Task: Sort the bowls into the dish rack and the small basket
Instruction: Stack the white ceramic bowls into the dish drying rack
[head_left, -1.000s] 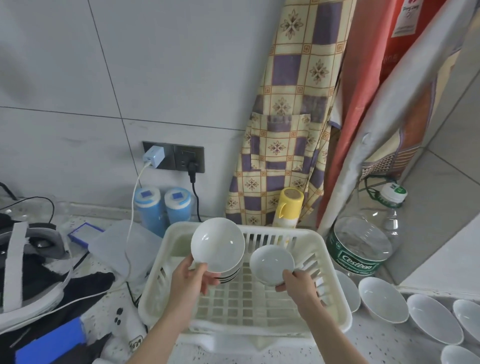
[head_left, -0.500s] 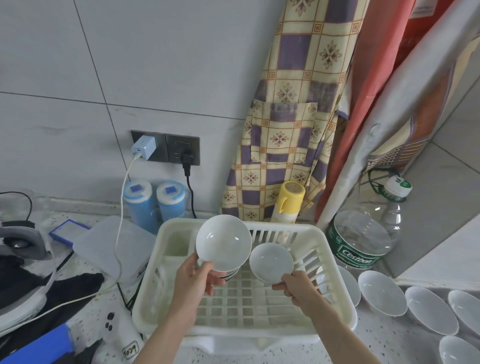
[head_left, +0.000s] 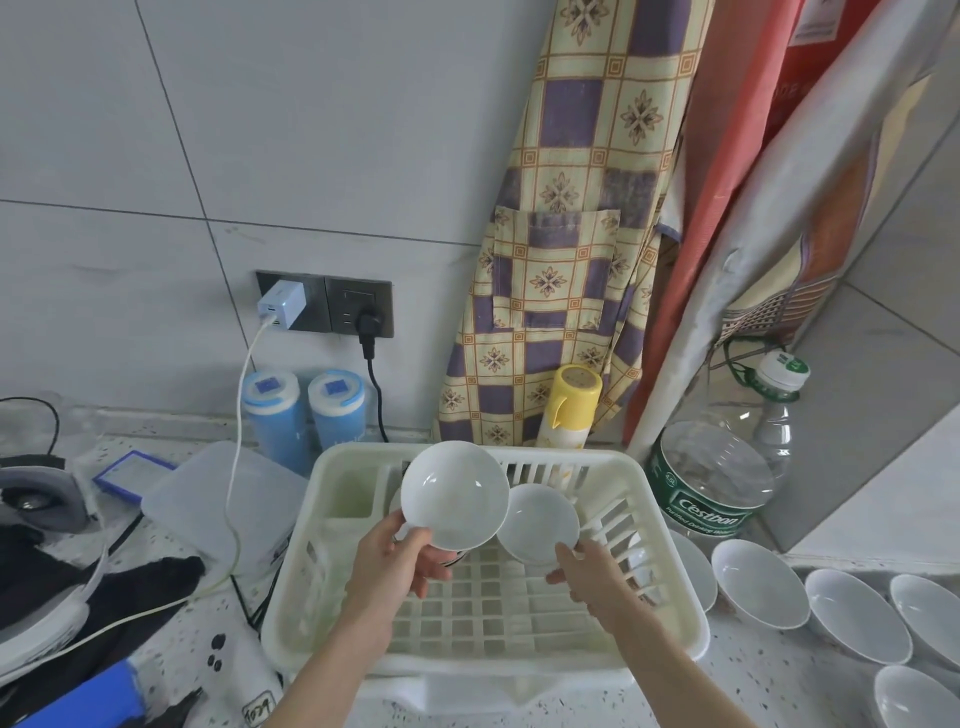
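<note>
The large white bowl (head_left: 455, 494) tilts toward the viewer above the dish rack (head_left: 670, 597), its lower rim pinched by the left hand (head_left: 395, 564); something dark-striped behind it is mostly hidden. Just right, a smaller bowl (head_left: 540, 525) has its lower edge gripped by the right hand (head_left: 592, 577) fingers. Further right, more bowls (head_left: 758, 582) sit on the surface, some cut off.

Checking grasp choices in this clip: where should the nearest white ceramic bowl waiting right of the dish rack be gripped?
Pinch the near rim of the white ceramic bowl, probably coming from above and the front. It sits mouth-up, tilted, close between the cream plastic dish rack and another bowl, so its sides look crowded.
</note>
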